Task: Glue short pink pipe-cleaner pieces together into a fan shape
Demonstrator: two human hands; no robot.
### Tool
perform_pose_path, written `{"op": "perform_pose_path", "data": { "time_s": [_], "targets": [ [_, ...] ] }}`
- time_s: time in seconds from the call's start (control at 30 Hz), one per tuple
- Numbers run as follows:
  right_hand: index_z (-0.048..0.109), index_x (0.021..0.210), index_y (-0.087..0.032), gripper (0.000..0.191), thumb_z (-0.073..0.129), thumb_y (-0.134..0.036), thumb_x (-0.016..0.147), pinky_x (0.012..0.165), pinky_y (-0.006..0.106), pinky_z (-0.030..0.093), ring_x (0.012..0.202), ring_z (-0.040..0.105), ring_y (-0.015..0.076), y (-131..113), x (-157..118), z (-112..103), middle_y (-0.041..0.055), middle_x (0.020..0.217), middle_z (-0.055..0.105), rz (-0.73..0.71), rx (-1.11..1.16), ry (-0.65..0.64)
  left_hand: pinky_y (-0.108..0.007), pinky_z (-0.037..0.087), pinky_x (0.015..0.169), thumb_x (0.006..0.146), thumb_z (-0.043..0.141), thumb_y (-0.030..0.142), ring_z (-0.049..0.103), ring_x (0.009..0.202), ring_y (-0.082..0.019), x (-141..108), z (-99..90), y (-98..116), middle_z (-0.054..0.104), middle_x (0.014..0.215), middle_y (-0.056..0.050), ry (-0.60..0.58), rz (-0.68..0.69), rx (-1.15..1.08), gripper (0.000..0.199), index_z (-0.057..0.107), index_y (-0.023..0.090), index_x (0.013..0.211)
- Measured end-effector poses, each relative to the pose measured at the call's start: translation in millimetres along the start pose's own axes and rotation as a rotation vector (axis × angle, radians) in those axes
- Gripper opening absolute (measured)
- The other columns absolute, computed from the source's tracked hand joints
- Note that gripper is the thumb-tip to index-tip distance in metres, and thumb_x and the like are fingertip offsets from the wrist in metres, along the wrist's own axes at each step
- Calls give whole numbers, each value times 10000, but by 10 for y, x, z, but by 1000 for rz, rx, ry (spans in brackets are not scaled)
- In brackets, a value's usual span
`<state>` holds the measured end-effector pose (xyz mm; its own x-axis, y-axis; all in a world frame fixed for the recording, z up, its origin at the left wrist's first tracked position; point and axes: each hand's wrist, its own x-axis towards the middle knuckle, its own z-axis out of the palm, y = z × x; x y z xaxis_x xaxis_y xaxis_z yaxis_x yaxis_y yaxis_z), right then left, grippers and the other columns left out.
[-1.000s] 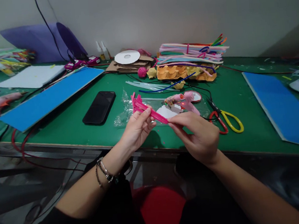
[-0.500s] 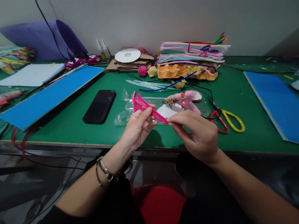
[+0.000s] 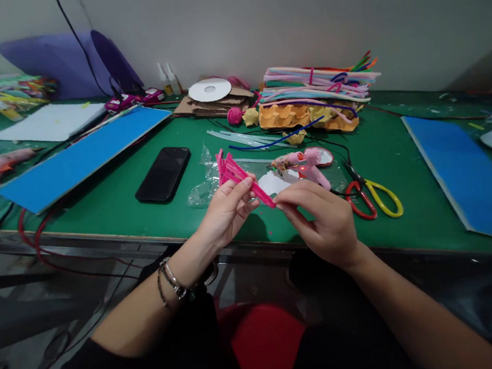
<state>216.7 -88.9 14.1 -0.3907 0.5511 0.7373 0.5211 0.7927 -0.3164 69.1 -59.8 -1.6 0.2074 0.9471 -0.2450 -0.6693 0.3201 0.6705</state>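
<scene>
Above the table's front edge I hold a bundle of bright pink strips, which look like pipe cleaners [image 3: 262, 193]. Their ends fan out at the upper left and come together at the lower right. My left hand [image 3: 229, 206] is closed on the middle of the bundle, thumb on top. At its narrow tip, my right hand [image 3: 321, 218] pinches with thumb and forefinger; its other fingers are curled. Just behind the hands lies a pink glue gun [image 3: 311, 166] with a red light, a messy nozzle and white material under it, on clear plastic wrap [image 3: 201, 194].
Scissors [image 3: 384, 199] with red and yellow handles lie right of my right hand. A black phone [image 3: 163, 175] is to the left. Blue boards [image 3: 82, 157] flank the workspace. Egg-carton pieces [image 3: 285, 117], glue sticks [image 3: 232, 136] and piled pipe cleaners [image 3: 314, 82] stand behind.
The bundle's narrow tip has dipped very slightly, and my right hand has shifted a little to the left. Both hands keep their hold.
</scene>
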Motion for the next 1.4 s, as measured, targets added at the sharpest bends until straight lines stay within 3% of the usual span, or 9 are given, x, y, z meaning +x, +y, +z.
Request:
{"op": "perform_pose_path", "data": {
  "time_s": [0.27, 0.6, 1.07, 1.4],
  "targets": [
    [560, 830, -163, 70, 543, -144, 764, 574, 220, 458, 563, 530, 70, -24, 0, -5, -5, 710, 609, 101, 8, 50, -111, 468, 441, 645, 651, 121, 532, 453, -21, 4, -4, 5, 586, 543, 40, -13, 52, -13, 46, 624, 120, 682],
    [574, 780, -170, 27, 574, -149, 763, 585, 214, 459, 592, 548, 77, -29, -16, 16, -12, 696, 627, 126, -37, 89, -112, 456, 449, 644, 651, 124, 530, 456, -21, -9, 14, -8, 580, 538, 47, 19, 51, 20, 44, 614, 136, 665],
    [561, 886, -182, 131, 565, -130, 766, 640, 246, 483, 682, 588, 106, -4, -29, 19, 7, 739, 639, -31, -149, 108, -99, 472, 447, 651, 651, 120, 551, 449, -20, -17, 34, -15, 599, 524, 45, 34, 19, -36, 42, 616, 127, 673],
    [584, 864, -184, 124, 574, -118, 760, 645, 256, 500, 669, 608, 114, -30, -22, 9, 20, 730, 662, -34, -180, 134, -108, 472, 451, 654, 654, 123, 554, 461, -24, -21, 21, -36, 604, 545, 38, 16, -19, -51, 31, 623, 123, 662]
  ]
}}
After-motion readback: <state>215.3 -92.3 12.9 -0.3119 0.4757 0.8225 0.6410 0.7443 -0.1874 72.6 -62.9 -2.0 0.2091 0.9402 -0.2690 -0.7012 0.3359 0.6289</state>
